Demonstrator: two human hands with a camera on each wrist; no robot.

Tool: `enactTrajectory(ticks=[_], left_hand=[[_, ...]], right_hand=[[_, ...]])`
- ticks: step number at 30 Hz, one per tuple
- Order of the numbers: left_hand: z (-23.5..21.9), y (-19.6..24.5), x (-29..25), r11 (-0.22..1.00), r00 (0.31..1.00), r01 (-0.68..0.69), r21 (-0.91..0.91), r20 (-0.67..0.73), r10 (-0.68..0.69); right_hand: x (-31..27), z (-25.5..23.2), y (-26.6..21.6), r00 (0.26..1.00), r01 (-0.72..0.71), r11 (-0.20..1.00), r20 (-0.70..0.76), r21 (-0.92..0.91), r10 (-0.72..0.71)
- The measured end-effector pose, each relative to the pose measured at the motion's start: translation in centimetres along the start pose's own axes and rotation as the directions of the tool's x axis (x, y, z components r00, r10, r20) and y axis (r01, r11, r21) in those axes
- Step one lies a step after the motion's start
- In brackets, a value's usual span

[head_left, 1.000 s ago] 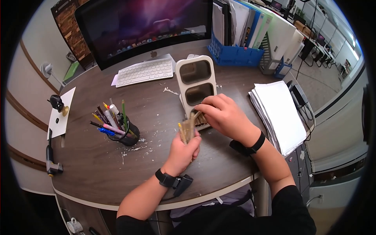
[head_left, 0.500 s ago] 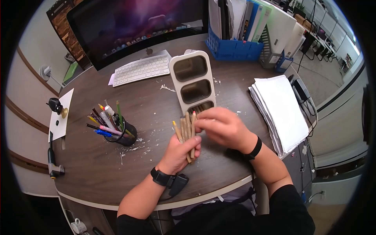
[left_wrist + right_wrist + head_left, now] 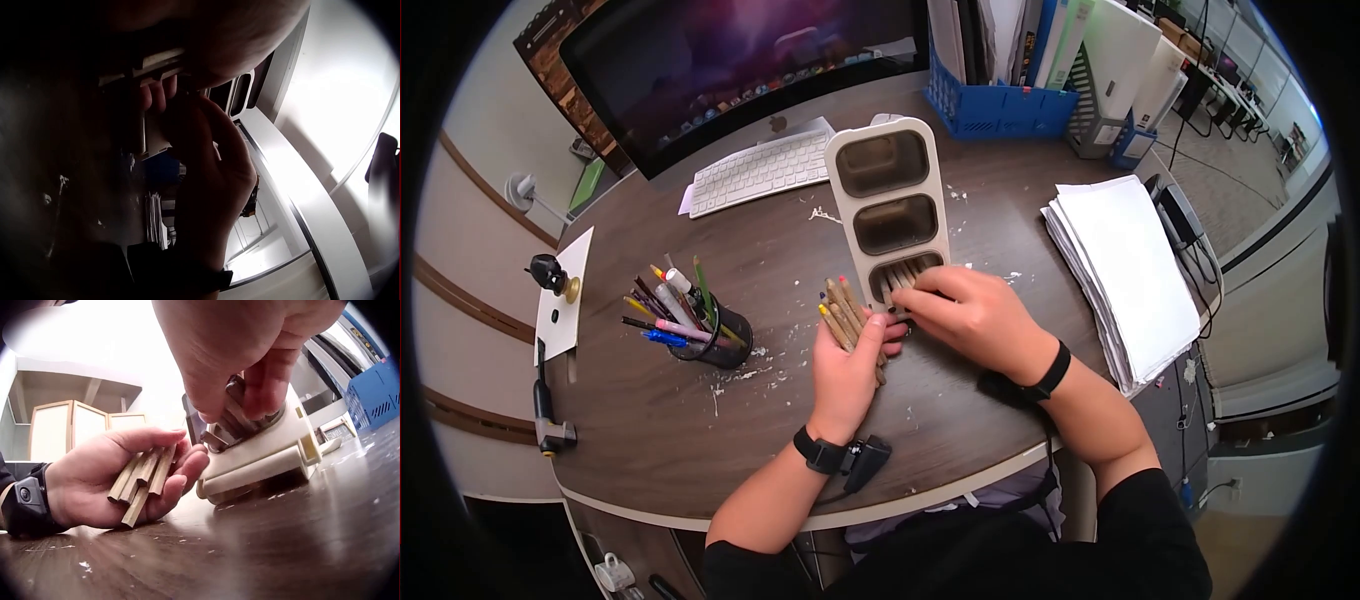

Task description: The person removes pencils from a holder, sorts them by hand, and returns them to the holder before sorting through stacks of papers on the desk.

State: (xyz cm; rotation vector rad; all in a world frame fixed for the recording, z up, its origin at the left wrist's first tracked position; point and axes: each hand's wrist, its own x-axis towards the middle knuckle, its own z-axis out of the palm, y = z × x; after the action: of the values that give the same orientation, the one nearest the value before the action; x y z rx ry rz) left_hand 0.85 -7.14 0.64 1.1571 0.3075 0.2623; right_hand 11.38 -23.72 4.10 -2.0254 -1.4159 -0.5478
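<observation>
My left hand (image 3: 845, 385) holds a bundle of several wooden-bodied colored pencils (image 3: 837, 312), with yellow and red tips among those pointing away from me. In the right wrist view, the pencils' blunt ends (image 3: 134, 481) stick out of the palm. A white organizer (image 3: 890, 197) with three dark compartments stands tilted just beyond the hands. At its nearest compartment, my right hand (image 3: 975, 315) pinches a pencil (image 3: 236, 387) between thumb and fingers. More pencils (image 3: 907, 270) lie in that compartment, partly hidden by the fingers. Left wrist view is very dark.
A black mesh cup (image 3: 725, 345) full of pens and pencils stands to the left, pale scraps around it. Behind are a keyboard (image 3: 760, 175) and a monitor (image 3: 740, 70). On the right lie a paper stack (image 3: 1125, 270) and a blue file holder (image 3: 1010, 112).
The right hand moved from the organizer to the left hand's bundle, where a red-tipped pencil stood, then back to the nearest compartment. The left hand has turned, tilting its bundle leftward.
</observation>
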Motion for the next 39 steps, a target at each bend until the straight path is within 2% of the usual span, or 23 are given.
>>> enactTrajectory(ticks=[1,6,8,11,14,16,17,19,20,22,24,25,26,27,28,30,31,32,34,35,36,38,39], left_hand=[[0.2,0.3,0.0,0.995,0.996,0.087,-0.040,0.009,-0.086],[-0.8,-1.1,0.3,0.998,0.999,0.036,-0.044,0.034,-0.034],[-0.2,-0.2,0.3,0.958,0.991,0.135,-0.255,0.051,-0.126],[-0.2,0.6,-0.2,0.912,0.955,0.277,-0.302,0.187,-0.229],[-0.5,0.3,-0.4,0.902,0.936,0.334,-0.274,0.205,-0.285],[-0.1,1.0,-0.6,0.898,0.924,0.372,-0.236,0.182,-0.335],[0.0,1.2,-0.7,0.902,0.919,0.386,-0.192,0.169,-0.357],[-0.2,1.1,-0.8,0.904,0.913,0.401,-0.149,0.151,-0.380],[-0.3,0.7,-0.8,0.923,0.933,0.354,-0.150,0.128,-0.337],[-0.1,0.6,-1.0,0.942,0.952,0.300,-0.152,0.112,-0.285],[0.3,0.8,-1.6,0.996,0.995,0.076,-0.036,0.075,-0.073],[0.3,0.6,-1.8,0.999,0.998,-0.046,0.002,0.043,0.046],[0.3,0.4,-1.7,0.999,0.998,-0.045,0.004,0.043,0.045],[0.1,0.1,-1.5,0.979,0.981,-0.191,0.073,0.058,0.187],[-0.1,0.0,-1.4,0.934,0.943,-0.330,0.140,0.085,0.321],[-0.1,0.2,-1.0,0.929,0.940,-0.337,0.152,0.103,0.324],[-0.3,0.0,-0.6,0.940,0.957,-0.287,0.185,0.090,0.274],[-0.6,-0.3,-0.4,0.947,0.971,-0.237,0.217,0.073,0.226],[-0.8,-0.9,-0.3,0.948,0.976,-0.216,0.236,0.019,0.217],[-0.9,-1.1,-0.2,0.957,0.981,-0.194,0.217,0.025,0.193],[-0.9,-1.2,-0.3,0.965,0.986,-0.169,0.199,0.032,0.166],[-0.6,-0.6,-0.4,0.972,0.989,-0.144,0.185,0.056,0.135],[-0.4,-0.1,-0.5,0.934,0.988,-0.143,0.326,0.101,0.116]], right_hand=[[-0.2,-0.5,-0.3,1.000,0.021,0.999,0.001,0.028,-0.021],[-1.1,-0.9,-3.0,0.989,0.145,0.989,0.037,-0.025,-0.144],[-1.0,-1.5,-3.7,0.974,0.173,0.985,0.149,-0.004,-0.170],[-1.2,-1.1,-3.5,0.956,0.258,0.966,0.135,0.023,-0.259],[-1.6,-0.6,-3.7,0.929,0.332,0.942,0.153,0.056,-0.337],[-1.8,0.0,-3.5,0.910,0.331,0.922,0.191,0.201,-0.368],[-1.4,-0.4,-3.7,0.930,0.212,0.893,0.199,0.396,-0.310],[-1.2,-0.5,-3.3,0.948,0.157,0.825,0.151,0.542,-0.280],[-1.1,-0.7,-3.0,0.965,0.107,0.734,0.108,0.671,-0.240],[-1.0,-0.3,-1.8,0.999,0.017,0.782,-0.032,0.623,0.004],[-0.5,0.3,-1.7,0.915,-0.363,0.764,0.050,0.533,0.400],[-0.3,0.4,-1.5,0.915,-0.363,0.764,0.050,0.533,0.400],[-0.1,0.7,-1.3,0.856,-0.500,0.598,0.253,0.626,0.450],[-0.1,1.2,-1.2,0.771,-0.626,0.404,0.451,0.667,0.450],[-0.3,2.0,-1.1,0.770,-0.625,0.398,0.448,0.671,0.453],[-0.9,3.7,-0.8,0.796,-0.570,0.304,0.423,0.763,0.432],[-1.0,3.7,-0.9,0.822,-0.534,0.411,0.341,0.739,0.456],[-1.0,2.7,-1.0,0.824,-0.532,0.410,0.342,0.741,0.453],[-1.0,-0.2,-1.6,0.870,-0.483,0.640,0.242,0.597,0.431],[-1.2,-0.2,-1.8,0.888,-0.388,0.685,0.052,0.617,0.457],[-1.1,-0.8,-1.8,0.889,-0.388,0.682,0.057,0.620,0.454],[-1.0,-2.6,-1.3,0.966,-0.203,0.830,-0.030,0.519,0.255],[-0.9,-2.9,-0.9,0.988,-0.074,0.854,-0.080,0.516,0.134]])
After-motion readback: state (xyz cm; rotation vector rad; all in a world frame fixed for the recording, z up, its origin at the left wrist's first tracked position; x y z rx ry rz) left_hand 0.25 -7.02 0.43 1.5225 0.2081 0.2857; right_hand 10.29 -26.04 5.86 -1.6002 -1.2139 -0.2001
